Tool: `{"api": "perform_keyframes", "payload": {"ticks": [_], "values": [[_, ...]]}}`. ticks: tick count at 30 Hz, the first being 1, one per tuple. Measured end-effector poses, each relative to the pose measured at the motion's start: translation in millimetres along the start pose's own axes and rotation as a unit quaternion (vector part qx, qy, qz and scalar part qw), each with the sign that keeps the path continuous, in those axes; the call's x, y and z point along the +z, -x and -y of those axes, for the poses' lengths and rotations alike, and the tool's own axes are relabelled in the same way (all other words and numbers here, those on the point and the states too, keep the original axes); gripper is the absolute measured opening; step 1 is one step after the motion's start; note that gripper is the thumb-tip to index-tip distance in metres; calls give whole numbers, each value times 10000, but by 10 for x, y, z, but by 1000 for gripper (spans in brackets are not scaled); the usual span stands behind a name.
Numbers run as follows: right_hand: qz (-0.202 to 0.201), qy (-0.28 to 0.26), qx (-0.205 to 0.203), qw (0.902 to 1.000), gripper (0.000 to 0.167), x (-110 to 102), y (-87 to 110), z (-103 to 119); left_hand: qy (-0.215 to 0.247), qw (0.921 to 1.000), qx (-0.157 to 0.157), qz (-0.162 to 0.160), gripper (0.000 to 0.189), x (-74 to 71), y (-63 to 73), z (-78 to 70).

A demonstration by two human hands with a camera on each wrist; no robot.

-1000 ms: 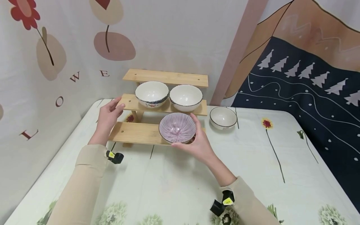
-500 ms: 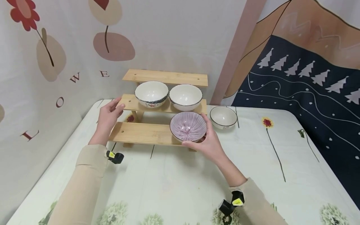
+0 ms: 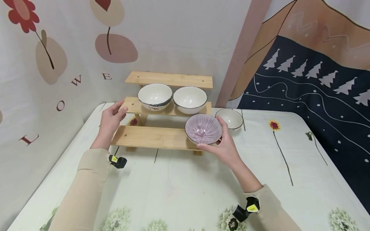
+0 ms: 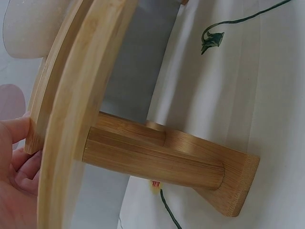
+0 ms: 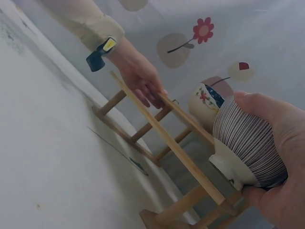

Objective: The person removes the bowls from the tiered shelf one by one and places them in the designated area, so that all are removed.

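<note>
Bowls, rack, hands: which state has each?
Purple-striped round ceramic bowl: gripped
Left white round ceramic bowl: upright
Middle white round ceramic bowl: upright
Rightmost white round ceramic bowl: upright
Three-tiered tan wooden rack: standing
Bare left hand: holding rack
Bare right hand: gripping striped bowl

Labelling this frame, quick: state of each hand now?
Left hand: holding the middle wooden shelf at its left end.
Right hand: holding the purple-striped bowl.
</note>
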State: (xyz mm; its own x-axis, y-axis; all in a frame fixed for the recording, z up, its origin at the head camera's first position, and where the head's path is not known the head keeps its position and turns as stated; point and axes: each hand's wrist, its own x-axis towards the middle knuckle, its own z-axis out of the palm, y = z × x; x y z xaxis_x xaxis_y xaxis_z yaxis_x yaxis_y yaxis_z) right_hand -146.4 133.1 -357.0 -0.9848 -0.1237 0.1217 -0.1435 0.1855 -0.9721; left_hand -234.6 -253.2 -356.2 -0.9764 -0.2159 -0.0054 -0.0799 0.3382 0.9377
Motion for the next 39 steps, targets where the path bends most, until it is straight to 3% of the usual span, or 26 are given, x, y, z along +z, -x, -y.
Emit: {"api": "perform_keyframes", "payload": {"ticks": [18,33,39], "values": [[-383,474,230,9979,114,-309,-1,-54,53,10000,-37,3,60,-11,10,-10],[-808,579,284,9946,111,-557,11,-107,65,10000,39,-27,60,-2,19,-5],[-1088,346,423,9926,109,-654,5,-123,56,10000,62,-42,59,0,13,0]]}}
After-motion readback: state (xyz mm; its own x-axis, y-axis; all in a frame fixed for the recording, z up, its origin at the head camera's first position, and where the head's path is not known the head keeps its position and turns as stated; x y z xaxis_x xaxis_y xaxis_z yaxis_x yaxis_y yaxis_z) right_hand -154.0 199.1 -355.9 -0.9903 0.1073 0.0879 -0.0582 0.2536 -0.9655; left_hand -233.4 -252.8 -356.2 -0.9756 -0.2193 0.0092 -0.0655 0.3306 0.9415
